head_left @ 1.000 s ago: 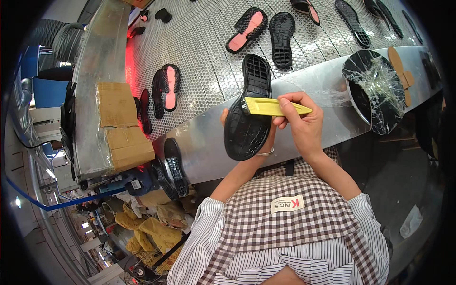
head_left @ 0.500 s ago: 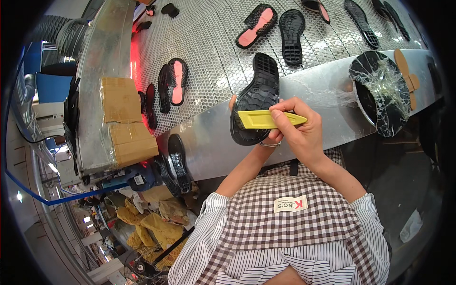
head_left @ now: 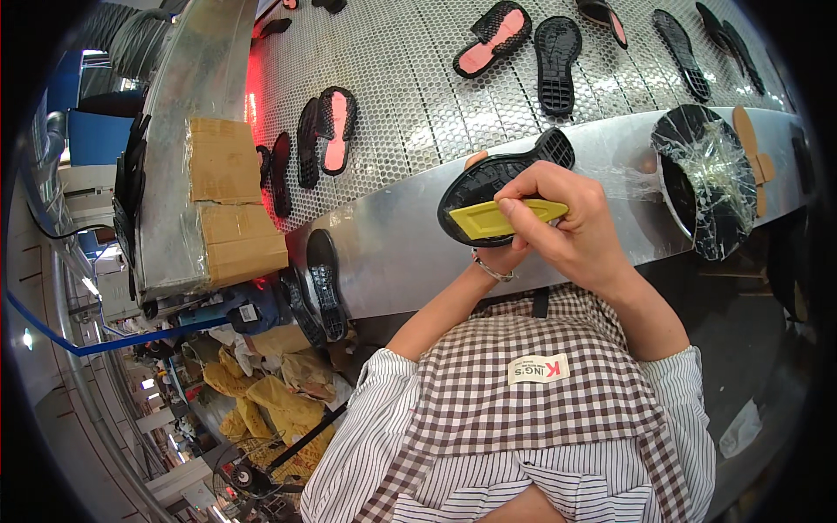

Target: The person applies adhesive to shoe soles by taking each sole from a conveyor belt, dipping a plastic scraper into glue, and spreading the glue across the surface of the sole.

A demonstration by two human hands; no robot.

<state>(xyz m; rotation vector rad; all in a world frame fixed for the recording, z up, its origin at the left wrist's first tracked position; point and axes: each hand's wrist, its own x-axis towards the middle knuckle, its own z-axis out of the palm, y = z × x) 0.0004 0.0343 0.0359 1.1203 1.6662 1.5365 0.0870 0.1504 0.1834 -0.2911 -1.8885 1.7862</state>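
Observation:
A black ridged shoe sole (head_left: 479, 179) hangs over the metal ledge, its heel turned up to the right. My left hand (head_left: 504, 256) grips it from beneath; most of the fingers are hidden, with one fingertip showing at the far edge. In my right hand (head_left: 567, 222) is a yellow plastic tool (head_left: 488, 220), broad at the left end and tapering to the right. Thumb and fingers pinch its narrow part. The broad end lies over the front of the sole; whether it touches cannot be seen.
A honeycomb-patterned conveyor (head_left: 410, 96) carries black soles (head_left: 558, 65) and slippers with pink insoles (head_left: 495, 42). Along its near side runs a metal ledge (head_left: 384, 270). A plastic-wrapped round container (head_left: 708, 179) stands right, a cardboard box (head_left: 235, 235) left, and a pair of soles (head_left: 323, 283) beside it.
The sole has swung from nearly upright to slanting, its heel moving right and down. My right hand has shifted slightly right, still pinching the yellow tool over the front part.

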